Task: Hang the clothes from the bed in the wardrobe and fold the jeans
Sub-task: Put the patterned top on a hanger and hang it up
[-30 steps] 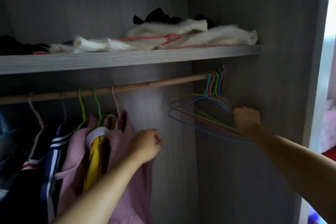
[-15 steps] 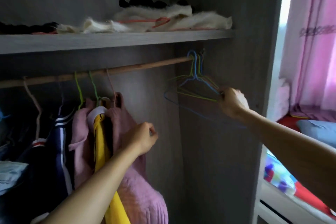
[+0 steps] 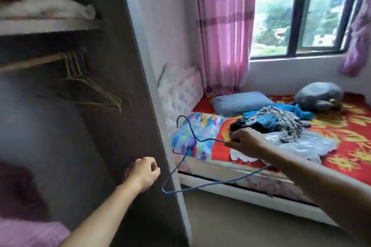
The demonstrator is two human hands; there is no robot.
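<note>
Inside the wardrobe (image 3: 112, 126), at its far left, the upper shelf (image 3: 50, 25) carries a heap of white furry fabric (image 3: 50, 6). Below the shelf, a wooden rail (image 3: 30, 63) holds a bunch of bare wire hangers (image 3: 90, 88) pushed against the wardrobe's right wall. A pink garment (image 3: 26, 232) shows at the wardrobe's bottom left corner, blurred. The left hand (image 3: 142, 174) hangs in front of the wardrobe's right wall, its grip curled together on nothing. Just right of the wardrobe's front edge, a blue wire hanger (image 3: 195, 139) tilts in the air with its hook up. The right hand (image 3: 247, 142) has its grip clamped on one arm of the hanger. Further right of the wardrobe stands the bed (image 3: 351, 136) with a red flowered sheet. A white padded headboard (image 3: 180, 90) and a many-coloured folded cover (image 3: 198, 132) lie at the end nearest the wardrobe. The clothes (image 3: 281, 122) lie heaped on the bed beyond the right hand, blue, dark and patterned pieces over a white garment (image 3: 305, 144). Which piece is the jeans cannot be told. A blue pillow (image 3: 241, 102) and a grey cushion (image 3: 319, 96) lie behind the heap, under the pink curtain (image 3: 222, 26) and the window (image 3: 297, 10).
</note>
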